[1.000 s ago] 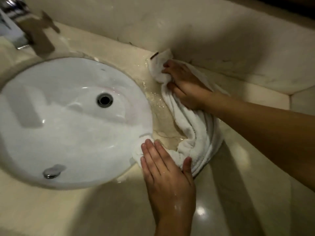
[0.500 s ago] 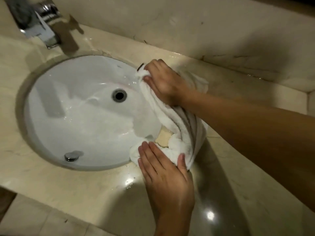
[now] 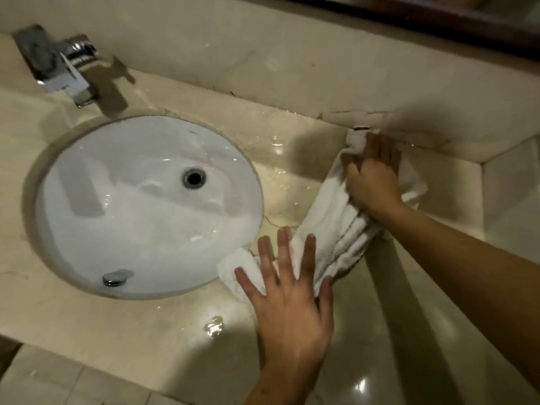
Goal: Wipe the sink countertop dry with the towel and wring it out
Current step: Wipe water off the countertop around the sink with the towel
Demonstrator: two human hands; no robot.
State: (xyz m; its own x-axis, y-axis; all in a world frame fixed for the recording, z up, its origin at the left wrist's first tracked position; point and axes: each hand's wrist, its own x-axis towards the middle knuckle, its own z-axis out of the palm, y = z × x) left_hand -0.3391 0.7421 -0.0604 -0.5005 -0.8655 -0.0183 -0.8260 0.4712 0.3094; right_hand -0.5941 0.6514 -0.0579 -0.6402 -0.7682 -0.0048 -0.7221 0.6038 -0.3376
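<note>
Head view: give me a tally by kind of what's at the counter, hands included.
Towel: 1
Hands: 2, left hand and right hand
Faucet: 1
Sink: 1
Total: 5

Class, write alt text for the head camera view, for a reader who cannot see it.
Two hands hold a white towel on a wet beige countertop beside a round white sink. The left hand presses flat on its near end; the right hand grips its far end by the wall.
</note>
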